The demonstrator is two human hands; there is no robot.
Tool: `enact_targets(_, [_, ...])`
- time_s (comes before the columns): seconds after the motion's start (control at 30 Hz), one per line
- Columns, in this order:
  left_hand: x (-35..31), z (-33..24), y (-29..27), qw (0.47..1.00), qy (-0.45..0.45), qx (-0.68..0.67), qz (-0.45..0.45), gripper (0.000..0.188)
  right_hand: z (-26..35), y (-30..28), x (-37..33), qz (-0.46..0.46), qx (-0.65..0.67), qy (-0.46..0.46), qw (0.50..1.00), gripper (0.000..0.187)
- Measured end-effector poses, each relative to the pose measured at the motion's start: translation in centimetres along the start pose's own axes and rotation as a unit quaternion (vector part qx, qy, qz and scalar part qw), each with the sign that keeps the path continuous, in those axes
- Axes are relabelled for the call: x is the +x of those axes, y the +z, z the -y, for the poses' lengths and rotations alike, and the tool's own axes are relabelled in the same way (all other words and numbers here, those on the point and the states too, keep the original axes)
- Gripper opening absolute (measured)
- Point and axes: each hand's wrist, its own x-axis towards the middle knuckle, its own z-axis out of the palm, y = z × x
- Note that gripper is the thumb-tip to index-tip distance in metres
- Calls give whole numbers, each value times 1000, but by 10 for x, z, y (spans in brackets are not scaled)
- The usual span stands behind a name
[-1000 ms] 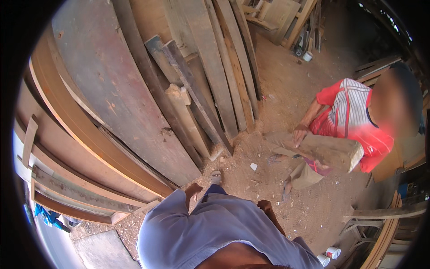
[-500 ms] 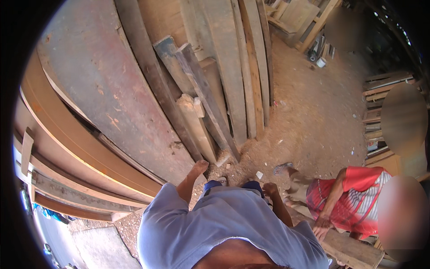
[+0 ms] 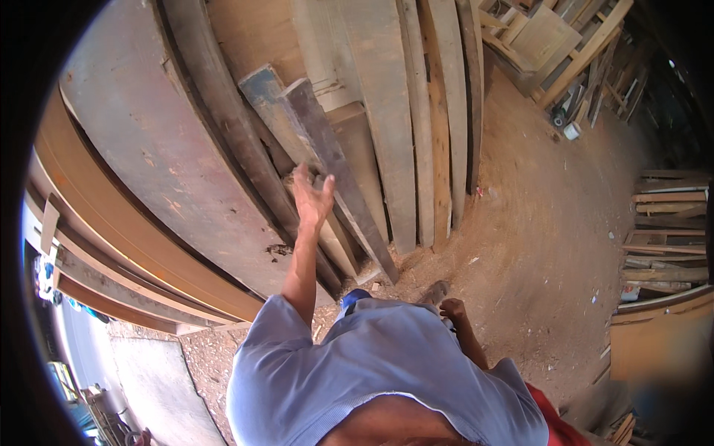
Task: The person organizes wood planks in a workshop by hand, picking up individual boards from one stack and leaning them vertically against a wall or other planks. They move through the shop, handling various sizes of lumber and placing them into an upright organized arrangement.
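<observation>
My left hand (image 3: 312, 195) reaches forward with fingers and thumb apart, over the top of a short wooden post (image 3: 338, 249). Its fingers overlap the post's top end, so I cannot tell how firmly they touch it. Just right of the hand, a narrow dark board (image 3: 338, 167) leans at a slant. A blue-ended board (image 3: 266, 93) stands behind it. My right hand (image 3: 452, 309) hangs low beside my body, fingers curled in, with nothing seen in them.
Tall wide planks (image 3: 372, 97) lean in a row ahead, and a large worn panel (image 3: 141, 141) stands left. Curved brown boards (image 3: 134, 230) line the far left. Wood pieces are stacked (image 3: 666, 230) at right. Red cloth (image 3: 554, 420) shows behind my right shoulder.
My left hand has risen from low by the panel's bottom edge to the short post's top. The view has turned; the person in red at right is now mostly out of sight.
</observation>
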Motion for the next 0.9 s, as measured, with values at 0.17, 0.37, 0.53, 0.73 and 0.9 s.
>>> enact_targets(0.17, [27,5,37,988,-152,-6,-12,64,50,-92,49,-21,260,422,868,8])
enact_targets(0.37, [30,17,46,989,-137,36,-32,62,-75,-169,-3,-36,330,523,785,20])
enact_targets(0.53, [12,-4,16,991,-133,21,-11,65,-93,-219,19,44,98,630,769,10])
enact_targets(0.73, [5,15,28,963,-60,257,-54,82,-149,-205,94,10,173,346,922,12])
enact_targets(0.9, [14,-28,37,977,-97,127,-143,76,-14,-163,184,7,185,383,905,11])
